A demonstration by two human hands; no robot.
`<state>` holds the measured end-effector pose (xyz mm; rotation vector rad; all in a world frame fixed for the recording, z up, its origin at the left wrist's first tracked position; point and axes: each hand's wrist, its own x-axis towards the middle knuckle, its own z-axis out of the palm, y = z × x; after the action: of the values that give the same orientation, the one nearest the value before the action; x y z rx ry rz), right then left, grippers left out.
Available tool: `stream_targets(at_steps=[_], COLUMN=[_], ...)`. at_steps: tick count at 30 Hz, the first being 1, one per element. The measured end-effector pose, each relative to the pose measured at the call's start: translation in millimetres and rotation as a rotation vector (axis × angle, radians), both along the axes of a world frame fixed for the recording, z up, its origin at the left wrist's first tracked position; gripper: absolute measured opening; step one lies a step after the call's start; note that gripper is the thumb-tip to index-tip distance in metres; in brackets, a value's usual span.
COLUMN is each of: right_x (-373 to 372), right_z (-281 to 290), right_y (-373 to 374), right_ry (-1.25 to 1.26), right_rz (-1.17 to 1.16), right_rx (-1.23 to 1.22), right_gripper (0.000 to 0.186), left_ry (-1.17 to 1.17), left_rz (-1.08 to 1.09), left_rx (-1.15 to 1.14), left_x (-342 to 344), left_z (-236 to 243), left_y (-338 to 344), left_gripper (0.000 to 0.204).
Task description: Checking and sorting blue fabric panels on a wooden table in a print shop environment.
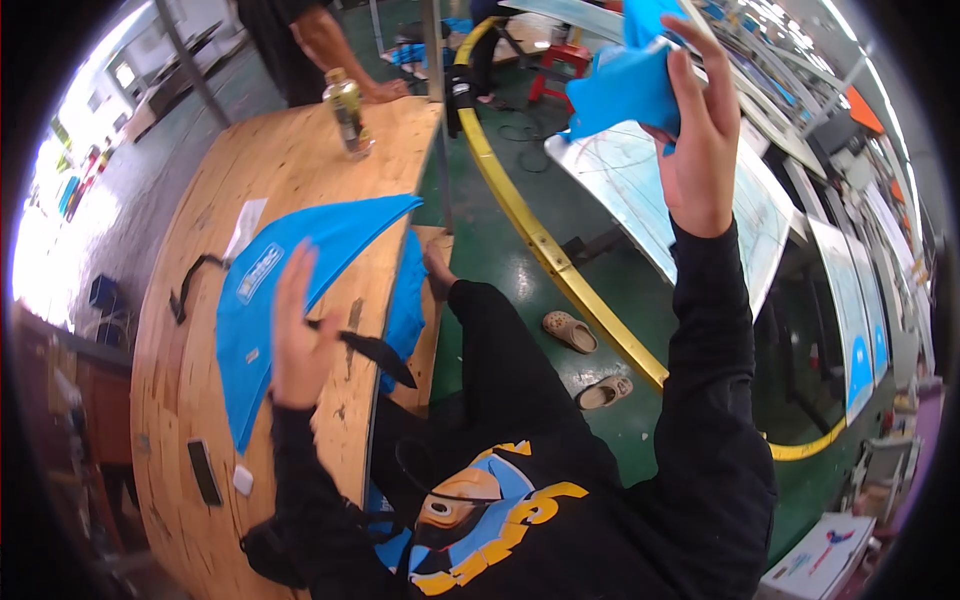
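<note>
A blue triangular cloth (335, 228) with a printed white label lies flat on the wooden table (230, 165). Just over its lower edge is my left hand (300, 345), fingers stretched out and slightly blurred, holding nothing that I can see. A black strap (378, 352) runs out beside that hand toward the table's edge. High at the upper right, my right hand (700, 150) is closed on a crumpled blue cloth (622, 92), lifted well away from the table. Part of this cloth is cut off by the top of the picture.
On the table stand a bottle (347, 118), a phone (205, 472) and a small white case (242, 480). Another person's arm (335, 50) rests at the far edge. A yellow curved rail (540, 240) crosses the floor on the right, near beige clogs (570, 331).
</note>
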<state>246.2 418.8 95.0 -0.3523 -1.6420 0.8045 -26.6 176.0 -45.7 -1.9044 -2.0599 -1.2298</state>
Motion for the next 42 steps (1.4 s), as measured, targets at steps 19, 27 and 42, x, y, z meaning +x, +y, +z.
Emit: stream_targets(at_steps=[19, 27, 42], right_x=[-121.0, -113.3, -127.5], right_z=[33.4, 32.7, 18.0], right_y=[-124.5, -137.8, 0.3], right_ry=[0.578, 0.623, 0.565], right_rz=[0.699, 0.465, 0.654], right_rx=[-0.067, -0.155, -0.404], right_gripper=[0.043, 0.037, 0.032], left_ry=[-0.705, -0.704, -0.689], left_rz=[-0.371, 0.056, 0.353], left_rx=[0.899, 0.174, 0.036], left_x=[126.0, 142.6, 49.2], left_z=[-31.6, -17.1, -50.9], left_y=[1.8, -35.3, -152.6], left_gripper=[0.129, 0.044, 0.012])
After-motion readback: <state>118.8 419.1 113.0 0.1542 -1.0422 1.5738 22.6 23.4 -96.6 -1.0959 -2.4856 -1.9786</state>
